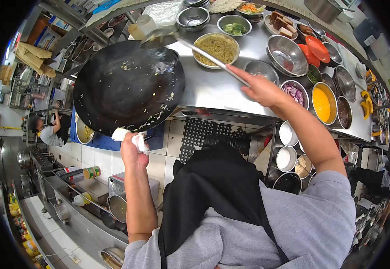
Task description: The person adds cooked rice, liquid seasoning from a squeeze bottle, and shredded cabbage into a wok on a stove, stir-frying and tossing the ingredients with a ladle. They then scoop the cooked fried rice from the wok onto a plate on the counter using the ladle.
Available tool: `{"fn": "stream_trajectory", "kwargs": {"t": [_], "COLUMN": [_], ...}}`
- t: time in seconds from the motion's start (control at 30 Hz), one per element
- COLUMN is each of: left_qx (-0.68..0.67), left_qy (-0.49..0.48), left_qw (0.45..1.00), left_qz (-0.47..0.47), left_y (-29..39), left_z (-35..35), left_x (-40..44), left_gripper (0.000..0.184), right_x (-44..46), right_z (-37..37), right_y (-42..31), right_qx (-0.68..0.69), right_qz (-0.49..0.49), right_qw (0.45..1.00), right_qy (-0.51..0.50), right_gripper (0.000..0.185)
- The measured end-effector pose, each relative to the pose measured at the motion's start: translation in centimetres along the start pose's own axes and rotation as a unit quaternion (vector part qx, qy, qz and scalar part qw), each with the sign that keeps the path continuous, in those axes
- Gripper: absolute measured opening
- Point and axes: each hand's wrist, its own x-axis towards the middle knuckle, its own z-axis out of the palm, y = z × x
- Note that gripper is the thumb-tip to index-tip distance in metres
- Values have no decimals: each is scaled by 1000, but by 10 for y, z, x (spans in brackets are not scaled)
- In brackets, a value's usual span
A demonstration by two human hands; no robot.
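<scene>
My left hand [134, 150] is closed round a white cloth [122, 134] at the near rim of a large black wok [127, 85]. The wok has small food bits stuck on its inside. In my right hand [262, 89] is the long handle of a metal ladle [159, 38], whose bowl hangs over the wok's far edge. Just right of the ladle's bowl, a metal bowl of yellowish rice-like food [217, 49] rests on the steel counter [208, 89].
Along the counter stand bowls of chopped onion [293, 93], yellow liquid [322, 102] and green vegetables [234, 28]. Containers fill a shelf below right. A person [51, 130] is at the far left, another [383, 181] at the right. A black mat [208, 136] lies on the floor.
</scene>
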Motion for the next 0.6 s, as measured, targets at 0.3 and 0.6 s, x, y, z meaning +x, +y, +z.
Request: {"fn": "stream_trajectory", "kwargs": {"t": [0.3, 0.6], "left_qx": [3, -29], "left_qy": [-45, -70], "left_qw": [998, 995], "left_qz": [-47, -69], "left_y": [4, 14], "left_z": [48, 64], "left_x": [-5, 1], "left_gripper": [13, 11], "right_x": [26, 46], "right_z": [14, 5], "right_y": [-4, 17], "right_qx": [-215, -260], "right_qz": [45, 12], "right_qw": [970, 965], "right_qy": [-103, -9], "right_gripper": [87, 81]}}
